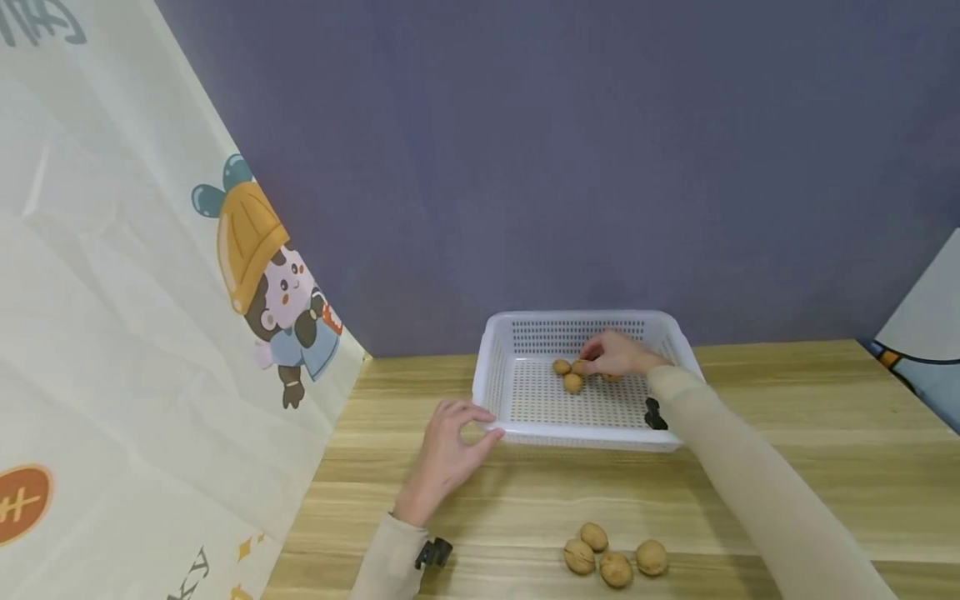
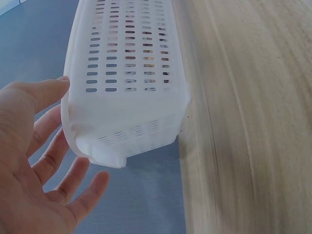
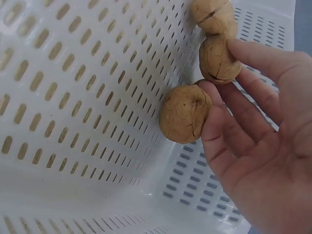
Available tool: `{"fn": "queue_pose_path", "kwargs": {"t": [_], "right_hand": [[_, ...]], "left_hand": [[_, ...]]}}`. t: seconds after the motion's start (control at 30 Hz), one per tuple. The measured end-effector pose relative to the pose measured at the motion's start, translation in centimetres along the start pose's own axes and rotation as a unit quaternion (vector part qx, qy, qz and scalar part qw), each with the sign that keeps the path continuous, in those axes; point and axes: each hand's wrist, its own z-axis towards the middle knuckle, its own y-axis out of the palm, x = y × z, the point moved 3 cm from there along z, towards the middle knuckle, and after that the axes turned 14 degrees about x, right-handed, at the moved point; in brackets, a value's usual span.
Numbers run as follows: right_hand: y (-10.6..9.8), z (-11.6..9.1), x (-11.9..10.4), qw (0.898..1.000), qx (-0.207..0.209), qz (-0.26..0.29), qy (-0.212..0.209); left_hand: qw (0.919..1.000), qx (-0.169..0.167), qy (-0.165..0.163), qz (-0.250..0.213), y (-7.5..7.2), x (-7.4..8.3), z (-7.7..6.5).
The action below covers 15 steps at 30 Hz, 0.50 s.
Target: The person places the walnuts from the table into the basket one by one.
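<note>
On the white sheet (image 1: 135,275) at the left, slanting letters (image 1: 197,571) near the lower edge read "KY", with what precedes them cut off by the frame. A red-orange oval (image 1: 39,492) bears a pale character with crossed strokes, only partly shown, and grey characters (image 1: 47,22) at the top corner are too cropped to read. A printed cartoon figure (image 1: 288,292) in a yellow hat stands between them.

The walnut (image 3: 218,61) at the right hand (image 1: 618,353) lies right between thumb and fingertips, inside the white basket (image 1: 585,435). A second walnut (image 3: 184,113) sits just beside the curled lower fingers, and a third walnut (image 3: 212,13) adjoins the pinched one on the far side of the thumb. The head view shows the nuts grouped around the middle of the perforated floor, some partly covered by the hand. Four more walnuts (image 1: 616,570) lie on the wooden table (image 1: 750,400), in front of the basket and well apart from either hand.

The right hand's thumb and fingers are closed in, pinching that walnut. The left hand (image 1: 453,442) pinches the basket's near left corner lightly at the rim between thumb and index finger; its other fingers are loosely spread beside the wall.
</note>
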Motion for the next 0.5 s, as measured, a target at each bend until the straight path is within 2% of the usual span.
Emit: {"fn": "queue_pose_path", "kwargs": {"t": [0.33, 0.5], "right_hand": [[-0.3, -0.1, -0.4, 1.0, 0.005, -0.006, -0.018], [-1.4, -0.2, -0.9, 0.999, 0.015, 0.028, -0.008]], "left_hand": [[1.0, 0.004, 0.0, 0.0, -0.1, 0.2, 0.1], [1.0, 0.002, -0.005, 0.003, 0.0, 0.1, 0.1]]}}
